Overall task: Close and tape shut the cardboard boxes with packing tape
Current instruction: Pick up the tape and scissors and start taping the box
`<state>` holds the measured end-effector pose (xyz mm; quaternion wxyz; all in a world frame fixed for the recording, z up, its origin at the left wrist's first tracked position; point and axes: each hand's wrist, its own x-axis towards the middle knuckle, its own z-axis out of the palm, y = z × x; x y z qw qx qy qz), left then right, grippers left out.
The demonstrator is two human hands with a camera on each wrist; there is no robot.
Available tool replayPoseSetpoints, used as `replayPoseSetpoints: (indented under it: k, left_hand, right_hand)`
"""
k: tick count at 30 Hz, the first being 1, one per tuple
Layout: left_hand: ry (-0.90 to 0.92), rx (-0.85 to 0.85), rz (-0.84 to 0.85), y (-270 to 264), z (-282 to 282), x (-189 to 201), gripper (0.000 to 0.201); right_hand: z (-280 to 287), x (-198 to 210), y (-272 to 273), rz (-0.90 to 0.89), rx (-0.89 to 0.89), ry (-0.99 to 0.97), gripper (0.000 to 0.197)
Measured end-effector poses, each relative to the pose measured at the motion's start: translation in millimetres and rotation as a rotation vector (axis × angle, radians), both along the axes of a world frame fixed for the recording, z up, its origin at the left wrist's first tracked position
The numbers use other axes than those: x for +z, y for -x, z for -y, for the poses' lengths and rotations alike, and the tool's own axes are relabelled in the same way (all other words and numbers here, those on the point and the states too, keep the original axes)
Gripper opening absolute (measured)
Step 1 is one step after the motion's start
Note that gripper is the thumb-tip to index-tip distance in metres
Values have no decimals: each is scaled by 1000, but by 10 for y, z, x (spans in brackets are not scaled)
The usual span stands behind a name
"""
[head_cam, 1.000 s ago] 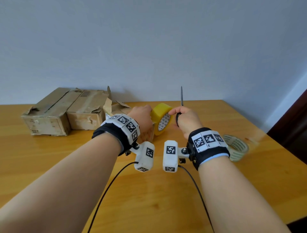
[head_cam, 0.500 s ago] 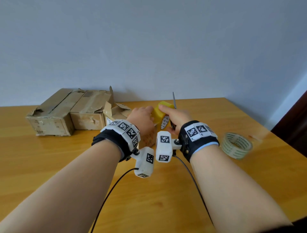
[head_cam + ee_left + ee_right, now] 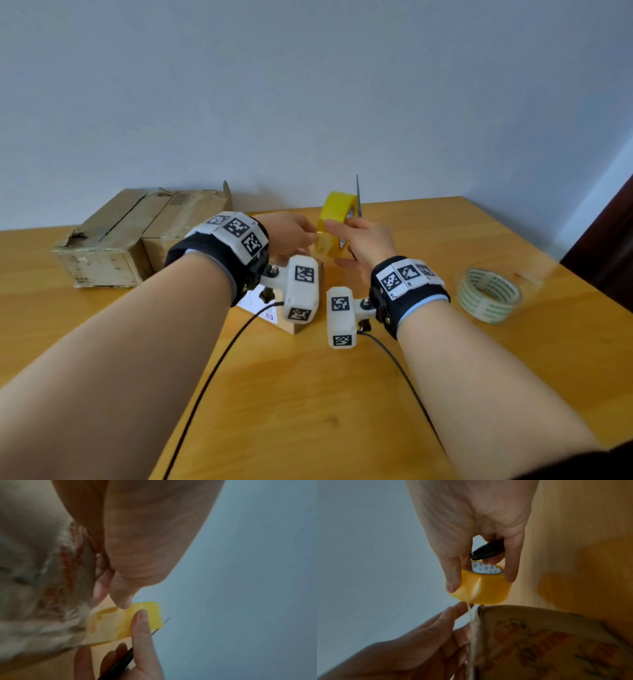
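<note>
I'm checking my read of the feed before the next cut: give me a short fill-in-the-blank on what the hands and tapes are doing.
1. The right hand holds the ____ tape roll together with the scissors.
2. The clear tape roll lies on the ____, held by neither hand.
3. The left hand pinches the tape's free ____.

Missing words: yellow; table; end

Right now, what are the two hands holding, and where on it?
The right hand holds the yellow tape roll by its outer rim, with scissors tucked in its fingers. The left hand pinches the tape's free end.
</note>
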<state>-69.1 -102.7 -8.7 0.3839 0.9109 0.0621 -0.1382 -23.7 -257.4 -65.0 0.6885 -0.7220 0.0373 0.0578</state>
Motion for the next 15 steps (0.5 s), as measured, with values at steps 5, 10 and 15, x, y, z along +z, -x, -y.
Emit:
replayPoseSetpoints:
  k: [5,10,15]
  left_hand:
    - [-186,-54,-4,3,81,197,33]
    - [-10,45,137,-30,206,245,47]
    - [303,86,149,-28,134,-25,14]
  right_hand:
    - [22,18,72,12,35,-28,42]
    - [22,123,109,41,85,-56,27]
    - [36,161,148,86,156,-55,28]
